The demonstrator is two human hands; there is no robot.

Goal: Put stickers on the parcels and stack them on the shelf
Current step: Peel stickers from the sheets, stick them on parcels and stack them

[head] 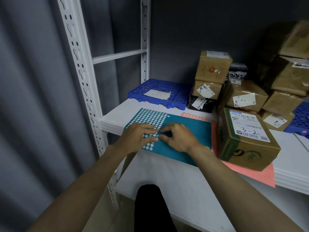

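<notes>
Your left hand lies flat on the teal sticker sheet, fingers straight, while your right hand pinches at a dot there. The nearest parcel, just right of the sheet, waits unstacked. Behind it boxes already stand piled, beside a blue pallet; a pink sheet lies beneath

At three o'clock, the blue tray and stacked parcels are cut off; label print is unreadable.
</notes>
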